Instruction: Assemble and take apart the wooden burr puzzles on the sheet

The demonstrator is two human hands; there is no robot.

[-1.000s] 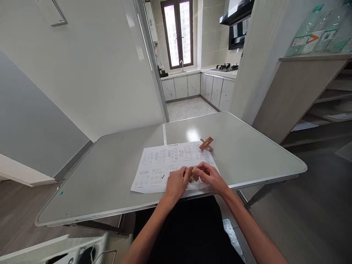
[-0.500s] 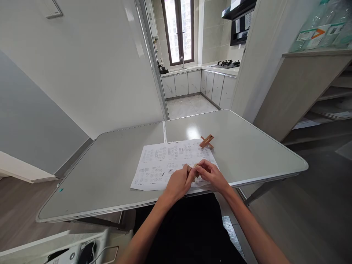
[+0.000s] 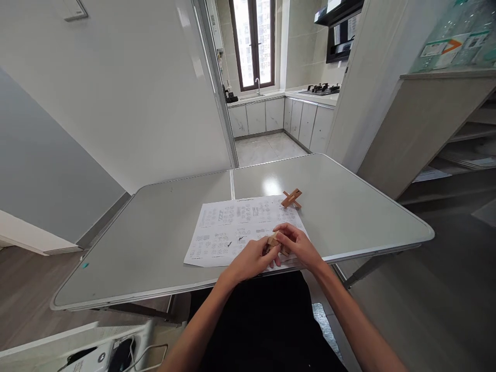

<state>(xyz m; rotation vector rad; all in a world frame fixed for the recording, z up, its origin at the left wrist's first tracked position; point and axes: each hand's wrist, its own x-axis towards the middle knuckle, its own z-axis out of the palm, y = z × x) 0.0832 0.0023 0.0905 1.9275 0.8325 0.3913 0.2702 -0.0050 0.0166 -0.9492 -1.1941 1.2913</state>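
Note:
My left hand (image 3: 253,259) and my right hand (image 3: 296,244) meet over the lower right of a printed paper sheet (image 3: 213,222). Between them are small light wooden puzzle pieces (image 3: 273,241), gripped by the fingers of both hands and partly covered by them. More wood shows just under my right fingers; whether it is joined to the rest I cannot tell. At the sheet's top right corner lies a brown wooden cross-shaped piece (image 3: 292,198), apart from my hands. Small diagrams in rows are printed on the sheet.
The grey table (image 3: 368,206) has a rounded metal edge. A small teal bit (image 3: 85,265) lies near its left edge. At lower left stands a white container (image 3: 116,341) with a cable and a white box. Plastic bottles (image 3: 453,46) stand on a shelf at the right.
My left fingers have loosened and spread a little around the wooden pieces, and more of the wood shows between my hands. The cross-shaped piece and the sheet stay where they were.

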